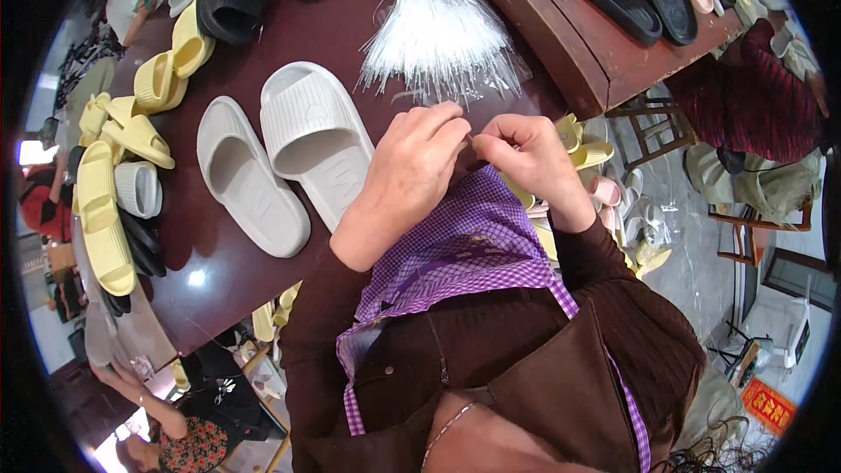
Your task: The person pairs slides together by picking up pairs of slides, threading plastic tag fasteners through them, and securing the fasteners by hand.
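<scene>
My left hand point(407, 165) and my right hand point(528, 156) are close together over the near table edge. The fingers of both are drawn into a pinch, and what they hold, if anything, is too small to make out. Beside my left wrist lies a pair of light grey slide sandals, one slide point(317, 136) with its toe end partly behind my hand and the other slide point(250, 177) further left. Just beyond my fingers, a fanned bundle of thin clear plastic strands point(442, 44) spreads out of a clear bag.
Yellow slides point(105, 215) and black slides point(229, 0) line the left and far sides of the dark red table point(197, 302). A raised wooden table point(578, 26) at the far right bears black slides point(670, 4). Other people sit nearby, one in a patterned top point(197, 447).
</scene>
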A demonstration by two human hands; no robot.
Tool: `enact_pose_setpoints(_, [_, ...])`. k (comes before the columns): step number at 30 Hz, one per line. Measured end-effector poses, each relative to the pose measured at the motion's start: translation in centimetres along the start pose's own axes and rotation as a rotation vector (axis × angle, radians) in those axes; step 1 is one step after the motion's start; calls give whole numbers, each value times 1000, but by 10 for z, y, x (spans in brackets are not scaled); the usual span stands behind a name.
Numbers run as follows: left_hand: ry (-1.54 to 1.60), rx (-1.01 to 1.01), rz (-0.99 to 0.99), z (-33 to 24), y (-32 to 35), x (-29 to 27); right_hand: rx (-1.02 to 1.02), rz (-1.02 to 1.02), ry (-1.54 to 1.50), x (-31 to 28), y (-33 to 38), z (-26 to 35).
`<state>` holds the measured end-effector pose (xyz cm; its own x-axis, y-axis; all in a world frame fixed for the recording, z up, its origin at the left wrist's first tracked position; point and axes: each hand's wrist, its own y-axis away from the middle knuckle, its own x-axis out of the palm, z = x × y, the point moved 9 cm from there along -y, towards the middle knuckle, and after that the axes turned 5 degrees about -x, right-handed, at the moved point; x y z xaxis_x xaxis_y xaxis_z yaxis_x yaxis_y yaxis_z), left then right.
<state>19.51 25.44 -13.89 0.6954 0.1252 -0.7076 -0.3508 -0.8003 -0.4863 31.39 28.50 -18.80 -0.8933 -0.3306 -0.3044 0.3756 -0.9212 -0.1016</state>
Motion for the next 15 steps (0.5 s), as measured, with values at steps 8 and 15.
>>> enact_pose_setpoints(8, [24,-21,-40,9,3,-3,34,221,-51,16,3,16])
enact_pose_setpoints(15, [56,7,-118,11,5,-9,-12,284,-80,23,-1,33])
